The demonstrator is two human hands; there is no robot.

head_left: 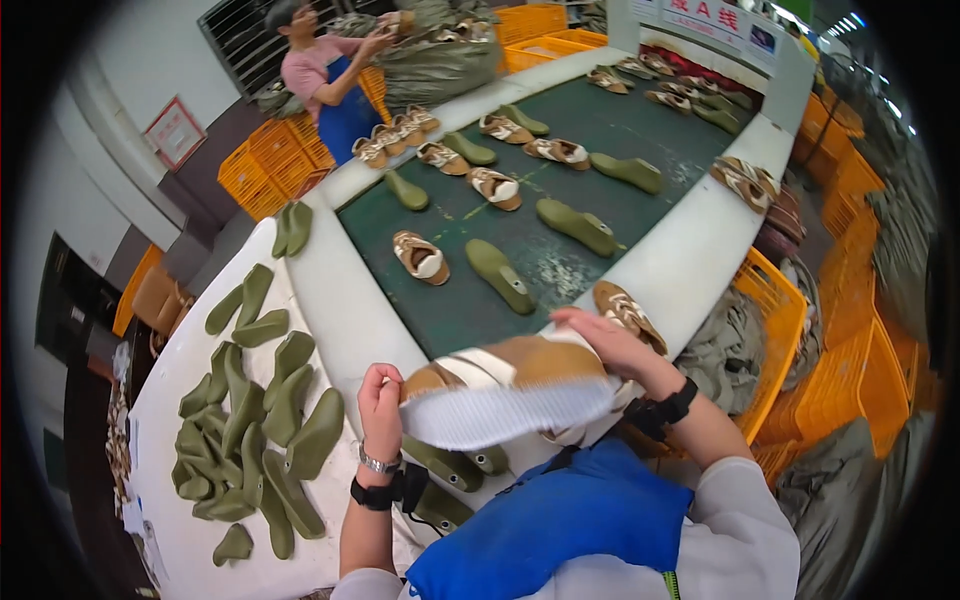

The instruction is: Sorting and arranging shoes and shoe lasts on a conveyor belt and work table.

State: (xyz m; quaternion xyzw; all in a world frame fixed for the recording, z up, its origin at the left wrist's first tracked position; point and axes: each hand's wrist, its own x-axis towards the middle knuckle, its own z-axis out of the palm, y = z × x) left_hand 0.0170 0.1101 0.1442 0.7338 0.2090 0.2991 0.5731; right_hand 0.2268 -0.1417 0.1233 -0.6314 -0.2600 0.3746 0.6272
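I hold a tan and white sandal [505,392] sideways in front of me, its white ribbed sole facing me. My left hand [380,408] grips the heel end, and my right hand [612,345] lies over the toe end and upper. Right behind the sandal runs a dark green conveyor belt [455,305] carrying several tan sandals [421,257] and olive green shoe lasts [500,274]. One more sandal [630,313] rests on the belt's white right rim beside my right hand.
A heap of olive green lasts [255,420] covers the white table at my left. Orange crates [790,330] with grey bags stand at the right. At the belt's far left a person in a pink top and blue apron [335,85] handles a large sack.
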